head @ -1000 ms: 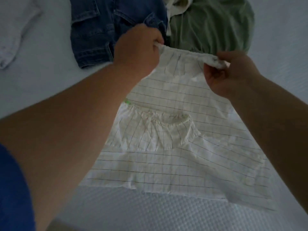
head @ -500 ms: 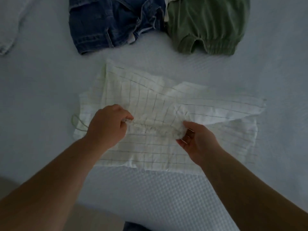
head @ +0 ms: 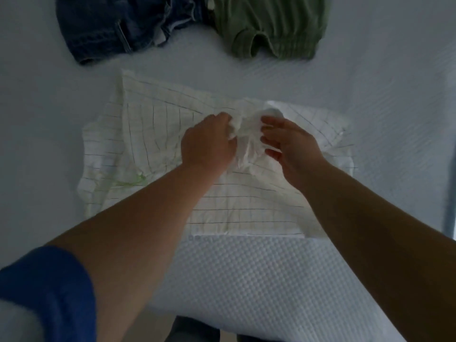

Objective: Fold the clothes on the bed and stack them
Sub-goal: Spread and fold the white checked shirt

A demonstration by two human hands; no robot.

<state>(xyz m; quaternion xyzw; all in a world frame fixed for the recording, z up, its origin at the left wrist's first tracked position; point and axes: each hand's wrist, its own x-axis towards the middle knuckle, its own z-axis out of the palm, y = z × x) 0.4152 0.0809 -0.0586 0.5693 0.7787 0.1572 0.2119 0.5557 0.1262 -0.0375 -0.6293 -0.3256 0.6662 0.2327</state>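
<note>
A white garment with thin dark grid lines (head: 153, 124) lies spread on the bed, partly folded over itself. Near its middle a bunch of its fabric is gathered up. My left hand (head: 207, 144) grips that bunch from the left with curled fingers. My right hand (head: 288, 141) holds the same bunch from the right, fingers bent around the cloth. Both hands sit close together above the garment's centre.
Blue denim jeans (head: 103, 28) lie crumpled at the back left. A green garment (head: 274, 25) lies at the back right beside them. The bed (head: 246, 280) has a white textured cover; its near edge runs along the bottom, its right edge at far right.
The garment was held up by its waistband, then laid on the bed. Since half a second ago both hands moved up and toward each other, bunching fabric at the middle.
</note>
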